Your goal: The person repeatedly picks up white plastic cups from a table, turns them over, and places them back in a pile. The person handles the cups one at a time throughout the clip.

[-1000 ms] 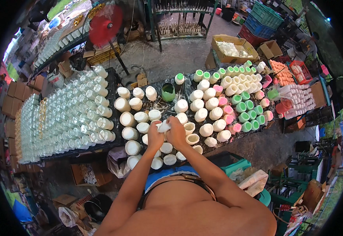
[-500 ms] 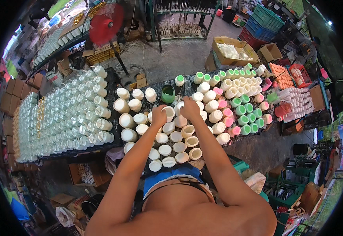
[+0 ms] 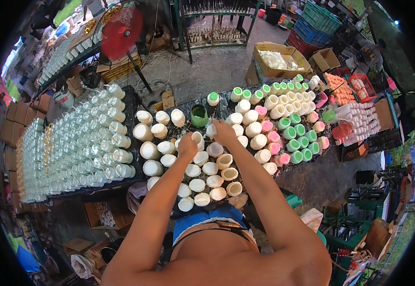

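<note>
An off-white, round-walled cup (image 3: 198, 140) is touched on its left side by the curled left hand (image 3: 187, 147); whether it is gripped cannot be told. Its open mouth is turned upward, its long axis roughly upright. The right hand (image 3: 223, 133) is bent over a white, rounded piece (image 3: 211, 131), partly hidden, so its grip and axis cannot be told. Both things are seen just below a green, dark-mouthed container (image 3: 199, 117).

Left grip (image 3: 187, 146) touching white cup (image 3: 198, 140); right grip (image 3: 223, 132) touching white piece (image 3: 211, 131).
</note>
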